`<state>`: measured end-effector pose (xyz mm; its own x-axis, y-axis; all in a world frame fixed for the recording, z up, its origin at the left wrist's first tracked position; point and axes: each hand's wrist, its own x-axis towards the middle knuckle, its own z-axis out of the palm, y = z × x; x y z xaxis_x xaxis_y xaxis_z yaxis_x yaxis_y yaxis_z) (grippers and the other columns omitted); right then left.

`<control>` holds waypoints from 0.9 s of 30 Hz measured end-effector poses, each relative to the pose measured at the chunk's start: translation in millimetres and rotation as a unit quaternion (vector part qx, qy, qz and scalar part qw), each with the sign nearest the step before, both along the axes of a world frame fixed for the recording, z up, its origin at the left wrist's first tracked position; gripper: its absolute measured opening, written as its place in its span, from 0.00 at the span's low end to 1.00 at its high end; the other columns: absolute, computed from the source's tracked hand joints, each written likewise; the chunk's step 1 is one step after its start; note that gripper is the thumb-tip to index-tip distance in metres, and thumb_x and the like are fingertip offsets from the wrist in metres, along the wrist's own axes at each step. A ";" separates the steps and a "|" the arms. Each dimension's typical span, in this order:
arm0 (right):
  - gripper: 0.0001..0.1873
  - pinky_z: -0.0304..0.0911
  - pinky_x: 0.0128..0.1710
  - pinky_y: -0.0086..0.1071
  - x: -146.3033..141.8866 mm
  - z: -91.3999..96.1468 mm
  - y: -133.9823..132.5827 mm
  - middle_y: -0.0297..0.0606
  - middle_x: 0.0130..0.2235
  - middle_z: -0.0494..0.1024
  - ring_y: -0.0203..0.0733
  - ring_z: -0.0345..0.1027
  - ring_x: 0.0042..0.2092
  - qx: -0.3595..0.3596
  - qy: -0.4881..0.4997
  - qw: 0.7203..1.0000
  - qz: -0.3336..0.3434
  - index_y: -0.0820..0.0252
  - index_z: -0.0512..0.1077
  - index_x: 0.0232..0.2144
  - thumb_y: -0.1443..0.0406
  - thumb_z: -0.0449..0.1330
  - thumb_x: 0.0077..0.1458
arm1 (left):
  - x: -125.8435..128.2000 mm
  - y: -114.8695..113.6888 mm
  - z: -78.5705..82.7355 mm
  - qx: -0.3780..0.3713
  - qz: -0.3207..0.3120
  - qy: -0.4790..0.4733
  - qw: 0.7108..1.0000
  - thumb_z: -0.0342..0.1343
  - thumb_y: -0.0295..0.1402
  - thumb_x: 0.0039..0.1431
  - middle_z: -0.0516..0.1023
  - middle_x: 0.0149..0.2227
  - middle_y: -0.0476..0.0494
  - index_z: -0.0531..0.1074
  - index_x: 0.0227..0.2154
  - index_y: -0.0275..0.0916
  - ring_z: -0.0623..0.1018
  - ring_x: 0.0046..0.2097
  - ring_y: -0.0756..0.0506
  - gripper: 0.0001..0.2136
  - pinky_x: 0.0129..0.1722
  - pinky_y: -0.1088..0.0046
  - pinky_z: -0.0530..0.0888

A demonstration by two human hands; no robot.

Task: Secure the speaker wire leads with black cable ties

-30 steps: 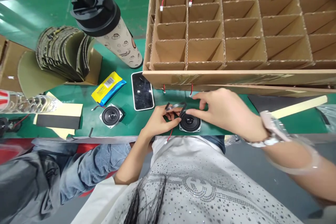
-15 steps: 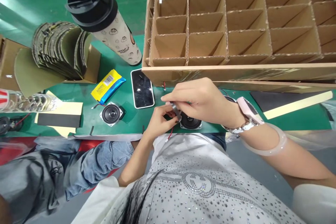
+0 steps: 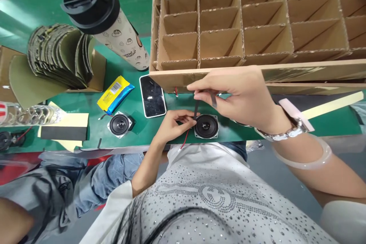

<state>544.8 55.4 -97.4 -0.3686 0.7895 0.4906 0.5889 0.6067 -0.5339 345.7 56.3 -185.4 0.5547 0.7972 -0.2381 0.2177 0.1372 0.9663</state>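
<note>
A small square speaker (image 3: pixel 206 126) with a black cone lies at the near edge of the green table (image 3: pixel 134 110). Its red wire (image 3: pixel 184 140) hangs over the edge. My left hand (image 3: pixel 174 124) pinches the lower end of a thin black strip (image 3: pixel 195 109) against the speaker's left side. My right hand (image 3: pixel 243 97), raised above the speaker, pinches the strip's upper end between thumb and fingers. A second speaker (image 3: pixel 119 124) of the same kind lies apart to the left.
A divided cardboard box (image 3: pixel 251 72) fills the back right, two far cells holding red wires. A phone (image 3: pixel 152 96), a yellow-blue packet (image 3: pixel 114 93), a tall bottle (image 3: pixel 105 19), a fan of cardboard discs (image 3: pixel 60 57) and black and cream foam pads (image 3: pixel 63 129) lie left.
My right hand has risen from the speaker and pulled the black strip upward. My left hand stayed at the speaker's left edge. The camera shifted a little.
</note>
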 end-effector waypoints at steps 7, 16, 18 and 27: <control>0.10 0.63 0.36 0.22 12.2 -2.6 -9.1 0.26 0.37 0.77 0.27 0.71 0.38 -0.042 -0.056 0.998 0.009 0.61 0.76 0.39 0.71 0.56 0.59 | -0.2 -39.9 -8.2 -0.080 0.111 -0.008 0.991 0.64 0.36 0.50 0.80 0.28 0.44 0.77 0.33 0.34 0.79 0.28 0.49 0.11 0.31 0.76 0.78; 0.15 0.62 0.38 0.24 5.8 2.8 -10.8 0.36 0.44 0.73 0.28 0.69 0.41 -0.012 -0.042 0.999 0.029 0.57 0.76 0.44 0.71 0.51 0.62 | 4.9 -69.3 -1.2 -0.078 0.196 0.014 0.977 0.67 0.33 0.47 0.83 0.32 0.42 0.80 0.36 0.34 0.82 0.33 0.45 0.12 0.36 0.72 0.81; 0.16 0.60 0.35 0.23 5.4 5.9 -12.6 0.35 0.37 0.74 0.27 0.67 0.37 -0.007 -0.023 0.999 0.047 0.61 0.75 0.45 0.73 0.51 0.61 | 8.7 -72.7 -3.0 -0.071 0.221 0.014 0.972 0.67 0.33 0.47 0.83 0.32 0.43 0.80 0.36 0.34 0.82 0.31 0.45 0.12 0.35 0.71 0.82; 0.06 0.59 0.33 0.23 9.7 10.3 -18.9 0.25 0.34 0.76 0.24 0.69 0.33 -0.010 -0.035 0.999 0.031 0.61 0.73 0.34 0.70 0.56 0.60 | 15.4 -85.4 -4.3 -0.082 0.260 0.023 0.962 0.65 0.36 0.49 0.80 0.26 0.45 0.76 0.31 0.34 0.80 0.27 0.48 0.10 0.28 0.75 0.79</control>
